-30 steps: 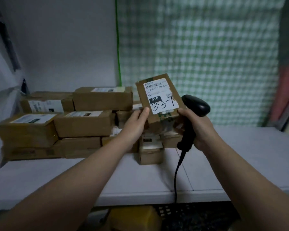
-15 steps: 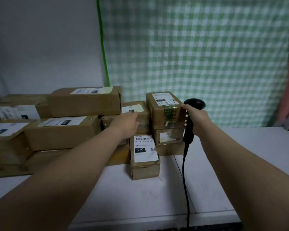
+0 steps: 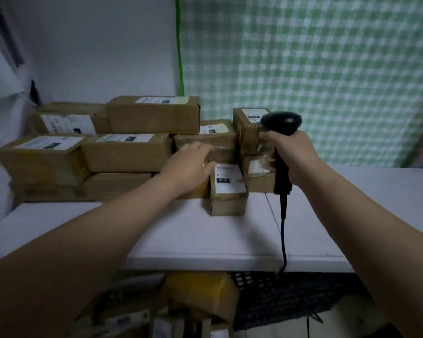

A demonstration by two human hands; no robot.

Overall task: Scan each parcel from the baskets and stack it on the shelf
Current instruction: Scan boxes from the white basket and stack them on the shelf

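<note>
Shelf: white top, two slabs w/ a seam between; brown cardboard parcels piled at its back-left, against grey wall
Top parcel: small box, label facing up, sits level on rt end of the pile, atop another small box
Front box: small, stands fwd of the pile on the shelf; white label w/ black patch on top, print too blurred to read
Mid parcel: wider box just left of top parcel, pale label on its top, taped front
Scanner: black handheld, head up & about level w/ top parcel, just beside it on the rt; cable drops from the handle & over the shelf edge
L hand: fingers stretched out & loose, curled round nothing; reaches across front of mid parcel, thumb near top-left corner of front box; touching or just off, too blurred, can't tell
R hand: wrapped round scanner handle; fingertips right up at rt face of top parcel, contact not clear
Left pile: long box on top, wide box under it, corner box at far left, all w/ white labels up; flatter boxes beneath
Below shelf: black mesh basket, yellowish parcel beside it, more labelled parcels lower down, dim
Backdrop: green-white checked cloth behind rt half, green strip at its left edge
</note>
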